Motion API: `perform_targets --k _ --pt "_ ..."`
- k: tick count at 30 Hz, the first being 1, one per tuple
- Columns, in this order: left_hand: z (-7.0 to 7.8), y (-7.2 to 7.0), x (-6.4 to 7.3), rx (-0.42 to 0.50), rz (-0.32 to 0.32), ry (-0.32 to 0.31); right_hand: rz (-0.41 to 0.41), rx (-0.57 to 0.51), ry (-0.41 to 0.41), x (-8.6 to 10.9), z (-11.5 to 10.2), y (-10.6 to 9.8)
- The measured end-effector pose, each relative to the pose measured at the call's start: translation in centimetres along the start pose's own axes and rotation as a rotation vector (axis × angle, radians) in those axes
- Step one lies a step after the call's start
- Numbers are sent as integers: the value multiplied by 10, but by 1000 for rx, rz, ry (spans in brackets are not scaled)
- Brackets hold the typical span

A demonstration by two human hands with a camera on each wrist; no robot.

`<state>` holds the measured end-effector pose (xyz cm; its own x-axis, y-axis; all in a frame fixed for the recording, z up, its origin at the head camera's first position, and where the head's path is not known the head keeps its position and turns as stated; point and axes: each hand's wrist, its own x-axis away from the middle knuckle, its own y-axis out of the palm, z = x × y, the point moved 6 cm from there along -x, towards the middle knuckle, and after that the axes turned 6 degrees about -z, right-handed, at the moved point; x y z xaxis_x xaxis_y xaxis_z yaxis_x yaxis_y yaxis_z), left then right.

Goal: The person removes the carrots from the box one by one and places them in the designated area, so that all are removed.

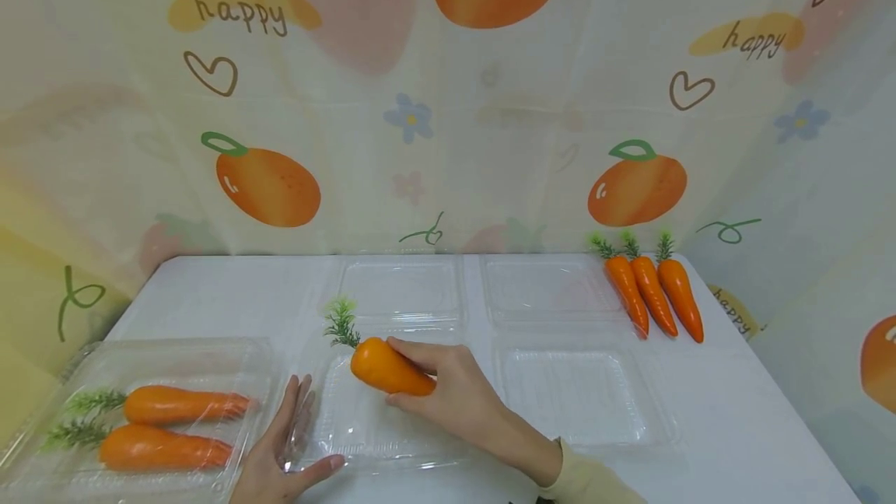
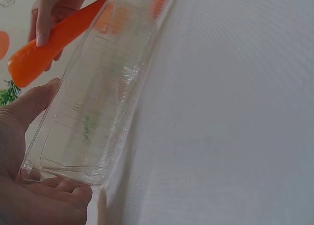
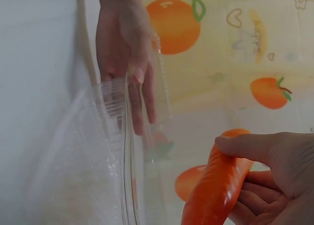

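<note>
My right hand (image 1: 465, 399) holds a toy carrot (image 1: 381, 364) by its narrow end between thumb and fingers, above an open clear plastic box (image 1: 367, 457). The carrot's green top points up and left in the head view. At the box's left front corner, my left hand (image 1: 269, 457) grips the wall, with the thumb along the front and the fingers on the outer side. In the left wrist view those fingers curl round the box's end. The right wrist view shows the thumb pressing on the carrot (image 3: 213, 186); its tip is hidden by the hand.
A lidded clear box (image 1: 248, 364) with two carrots (image 1: 164, 446) inside stands on the left. Another open clear box (image 1: 577, 395) lies right of the middle one. Three carrots (image 1: 654, 294) rest at the back right. Behind the white table (image 1: 742, 418) hangs a fruit-printed curtain (image 1: 490, 138).
</note>
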<state>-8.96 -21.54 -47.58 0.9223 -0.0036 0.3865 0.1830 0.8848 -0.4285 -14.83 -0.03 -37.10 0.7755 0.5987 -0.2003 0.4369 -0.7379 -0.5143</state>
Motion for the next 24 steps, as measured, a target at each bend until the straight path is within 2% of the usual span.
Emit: perform_targets --k 8,17,24 --pt "-1 1 -1 -6 -2 -21 -4 4 17 9 3 -16" --pt "-2 -1 -2 -52 -5 -37 36 32 24 21 13 -34" --pt "0 0 -2 -30 -10 -23 88 73 17 31 19 -55"
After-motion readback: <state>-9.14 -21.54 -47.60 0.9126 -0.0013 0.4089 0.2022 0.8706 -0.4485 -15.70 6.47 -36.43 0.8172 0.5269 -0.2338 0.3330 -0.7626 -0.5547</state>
